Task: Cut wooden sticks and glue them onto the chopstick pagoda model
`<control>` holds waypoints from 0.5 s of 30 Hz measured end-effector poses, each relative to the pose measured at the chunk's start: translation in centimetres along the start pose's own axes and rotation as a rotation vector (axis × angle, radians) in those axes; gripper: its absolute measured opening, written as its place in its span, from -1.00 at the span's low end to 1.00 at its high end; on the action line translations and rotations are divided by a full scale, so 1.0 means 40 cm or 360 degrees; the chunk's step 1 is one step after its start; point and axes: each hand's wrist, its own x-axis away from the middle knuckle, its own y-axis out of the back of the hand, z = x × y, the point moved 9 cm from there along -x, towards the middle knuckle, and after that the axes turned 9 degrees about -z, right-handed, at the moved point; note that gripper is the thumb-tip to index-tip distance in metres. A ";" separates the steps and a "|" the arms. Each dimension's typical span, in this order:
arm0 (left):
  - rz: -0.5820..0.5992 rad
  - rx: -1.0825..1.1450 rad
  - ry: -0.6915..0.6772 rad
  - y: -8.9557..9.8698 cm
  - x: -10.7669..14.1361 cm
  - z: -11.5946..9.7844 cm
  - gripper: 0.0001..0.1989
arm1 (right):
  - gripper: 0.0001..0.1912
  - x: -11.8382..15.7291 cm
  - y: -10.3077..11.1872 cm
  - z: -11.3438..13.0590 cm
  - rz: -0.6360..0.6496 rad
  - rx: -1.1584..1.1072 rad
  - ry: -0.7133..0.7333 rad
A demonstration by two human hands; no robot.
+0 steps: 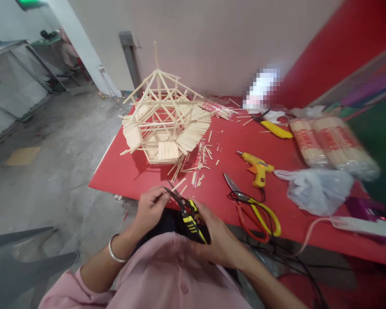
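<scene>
My right hand (217, 238) is wrapped round a pair of black-and-yellow snips (189, 222). The blades point up and to the left, slightly parted, by the fingertips of my left hand (152, 207). That hand is closed in a pinch on a thin wooden stick (179, 184), whose pale end shows beyond the blades. Behind both hands stands a stick-built model (159, 124) with a pointed roof frame, fan-shaped side panels and a tall post on top. Loose stick pieces (200, 169) lie around its right side.
On the red table (212, 201) lie a yellow glue gun (259, 168), large scissors (255, 210) with a cable across them, and yellow-handled pliers (275, 128). Bundled sticks (337, 143) and a plastic bag (320, 189) sit at right. A grey chair (25, 262) stands at lower left.
</scene>
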 end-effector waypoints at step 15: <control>0.0150 -0.0025 -0.0003 -0.095 -0.006 -0.011 -0.85 | -0.10 0.019 0.062 -0.004 -0.0279 0.0108 0.0055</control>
